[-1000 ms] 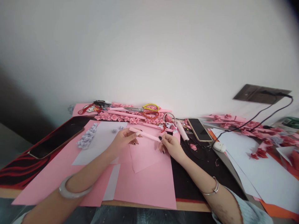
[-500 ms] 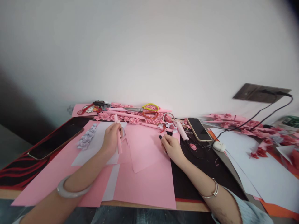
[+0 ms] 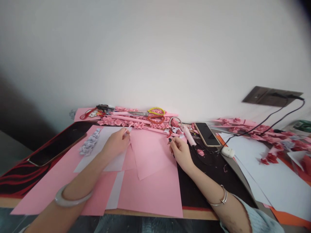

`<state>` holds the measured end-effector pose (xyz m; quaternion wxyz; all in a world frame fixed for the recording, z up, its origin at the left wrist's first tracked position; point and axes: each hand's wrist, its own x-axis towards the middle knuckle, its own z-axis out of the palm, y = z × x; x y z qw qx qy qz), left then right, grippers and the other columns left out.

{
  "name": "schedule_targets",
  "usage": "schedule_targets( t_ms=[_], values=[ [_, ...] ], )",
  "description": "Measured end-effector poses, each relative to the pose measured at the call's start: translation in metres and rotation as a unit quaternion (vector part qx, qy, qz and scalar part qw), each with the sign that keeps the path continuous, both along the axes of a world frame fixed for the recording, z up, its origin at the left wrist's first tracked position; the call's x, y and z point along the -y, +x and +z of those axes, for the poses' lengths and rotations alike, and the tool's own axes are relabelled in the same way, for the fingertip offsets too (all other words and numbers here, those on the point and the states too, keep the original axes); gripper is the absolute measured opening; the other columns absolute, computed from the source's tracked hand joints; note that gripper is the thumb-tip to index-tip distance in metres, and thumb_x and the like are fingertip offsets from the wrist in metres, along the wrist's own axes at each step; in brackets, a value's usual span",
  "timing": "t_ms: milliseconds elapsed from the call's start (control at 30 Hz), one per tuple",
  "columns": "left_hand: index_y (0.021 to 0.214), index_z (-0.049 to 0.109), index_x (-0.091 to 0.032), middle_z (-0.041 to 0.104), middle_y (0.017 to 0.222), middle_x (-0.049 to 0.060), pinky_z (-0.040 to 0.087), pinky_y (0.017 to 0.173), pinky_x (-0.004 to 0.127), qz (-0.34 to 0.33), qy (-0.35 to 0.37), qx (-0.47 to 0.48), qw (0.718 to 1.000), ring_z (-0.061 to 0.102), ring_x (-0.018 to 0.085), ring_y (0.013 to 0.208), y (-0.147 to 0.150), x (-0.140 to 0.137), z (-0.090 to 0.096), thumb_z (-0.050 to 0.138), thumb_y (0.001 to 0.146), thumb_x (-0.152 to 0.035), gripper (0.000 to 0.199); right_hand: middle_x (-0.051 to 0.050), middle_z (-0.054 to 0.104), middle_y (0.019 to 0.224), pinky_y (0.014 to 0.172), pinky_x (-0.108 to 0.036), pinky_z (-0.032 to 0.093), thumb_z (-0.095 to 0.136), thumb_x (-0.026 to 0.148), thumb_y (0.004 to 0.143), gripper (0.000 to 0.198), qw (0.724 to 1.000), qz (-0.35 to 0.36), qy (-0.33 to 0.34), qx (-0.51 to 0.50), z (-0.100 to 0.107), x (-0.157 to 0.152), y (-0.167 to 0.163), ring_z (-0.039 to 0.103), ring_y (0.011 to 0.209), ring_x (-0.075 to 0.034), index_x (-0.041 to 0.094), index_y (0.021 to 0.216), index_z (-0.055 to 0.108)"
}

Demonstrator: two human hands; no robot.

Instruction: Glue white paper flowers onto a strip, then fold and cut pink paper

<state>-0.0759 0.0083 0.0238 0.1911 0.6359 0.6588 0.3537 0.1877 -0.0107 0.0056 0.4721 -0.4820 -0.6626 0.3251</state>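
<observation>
My left hand point(image 3: 118, 141) is closed above the white sheet point(image 3: 99, 139). Only a small pink end of the paper roll point(image 3: 126, 130) shows at its fingertips; the rest is hidden or seen end-on. My right hand point(image 3: 181, 152) has its thumb and fingers pinched together by the right edge of the stacked pink sheets point(image 3: 152, 153); whether anything is between them I cannot make out. Larger pink paper point(image 3: 148, 194) lies beneath. Left of the white sheet is a cluster of pale lilac paper flowers point(image 3: 89, 143).
Along the wall lie pink paper flower stems point(image 3: 121, 122), yellow-and-red-handled scissors point(image 3: 155, 112) and a pink glue gun point(image 3: 189, 135). One phone point(image 3: 207, 135) rests behind my right hand, another point(image 3: 58, 145) at left. White paper point(image 3: 269, 181), an earbud case point(image 3: 227, 151) and cables point(image 3: 263, 120) are at right.
The pink roll stood upright in my left fist; my left hand has turned and the roll is now mostly out of sight. My right hand has shifted slightly, fingertips a little higher.
</observation>
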Motion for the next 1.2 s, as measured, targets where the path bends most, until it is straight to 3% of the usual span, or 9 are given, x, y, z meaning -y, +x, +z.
schedule_targets(
  t_ms=[167, 400, 633, 767, 1000, 1200],
  values=[
    [0.070, 0.052, -0.020, 0.060, 0.073, 0.004, 0.034, 0.055, 0.028, -0.011, -0.068, -0.139, 0.988, 0.055, 0.022, 0.066, -0.003, 0.002, -0.008, 0.054, 0.068, -0.030, 0.011, 0.006, 0.044, 0.049, 0.041, -0.020, 0.029, 0.040, 0.030, 0.087, 0.019, 1.000, 0.001, -0.005, 0.000, 0.000, 0.000, 0.002, 0.039, 0.041, -0.009, 0.019, 0.073, 0.047],
    [0.072, 0.052, -0.021, 0.064, 0.074, 0.004, 0.036, 0.057, 0.026, -0.062, -0.120, -0.188, 0.973, 0.058, 0.022, 0.072, -0.001, 0.004, -0.003, 0.051, 0.069, -0.033, 0.013, 0.005, 0.045, 0.049, 0.043, -0.020, 0.031, 0.037, 0.029, 0.088, 0.019, 0.999, 0.026, -0.017, 0.026, -0.006, -0.004, 0.002, 0.040, 0.042, -0.009, 0.019, 0.074, 0.046],
    [0.057, 0.048, -0.020, 0.058, 0.057, 0.000, 0.033, 0.050, 0.024, -0.101, -0.146, -0.176, 0.968, 0.055, 0.018, 0.058, 0.000, 0.006, 0.005, 0.046, 0.066, -0.026, 0.011, 0.004, 0.055, 0.051, 0.049, -0.020, 0.036, 0.044, 0.021, 0.083, 0.016, 0.987, 0.126, -0.041, 0.095, -0.004, 0.000, -0.004, 0.047, 0.045, -0.009, 0.017, 0.073, 0.056],
    [0.048, 0.040, -0.020, 0.047, 0.047, -0.003, 0.027, 0.047, 0.023, -0.105, -0.141, -0.166, 0.970, 0.048, 0.015, 0.050, -0.001, 0.007, 0.007, 0.047, 0.063, -0.022, 0.016, 0.004, 0.055, 0.050, 0.050, -0.020, 0.036, 0.042, 0.020, 0.084, 0.019, 0.983, 0.139, -0.042, 0.108, -0.004, 0.001, -0.004, 0.047, 0.045, -0.009, 0.017, 0.072, 0.057],
    [0.060, 0.043, -0.020, 0.052, 0.056, -0.003, 0.027, 0.049, 0.022, -0.085, -0.101, -0.113, 0.985, 0.048, 0.016, 0.056, 0.003, 0.013, 0.006, 0.050, 0.063, -0.019, 0.008, 0.004, 0.054, 0.049, 0.051, -0.021, 0.035, 0.042, 0.021, 0.084, 0.021, 0.985, 0.134, -0.046, 0.101, -0.004, 0.000, -0.004, 0.047, 0.045, -0.010, 0.018, 0.067, 0.054],
    [0.070, 0.041, -0.021, 0.046, 0.058, -0.004, 0.028, 0.050, 0.022, -0.049, -0.056, -0.021, 0.997, 0.045, 0.014, 0.054, 0.008, 0.012, 0.007, 0.048, 0.063, -0.016, 0.012, 0.004, 0.053, 0.048, 0.050, -0.020, 0.035, 0.044, 0.022, 0.083, 0.021, 0.988, 0.132, -0.058, 0.064, -0.005, 0.000, -0.003, 0.045, 0.044, -0.009, 0.018, 0.065, 0.053]
  ],
)
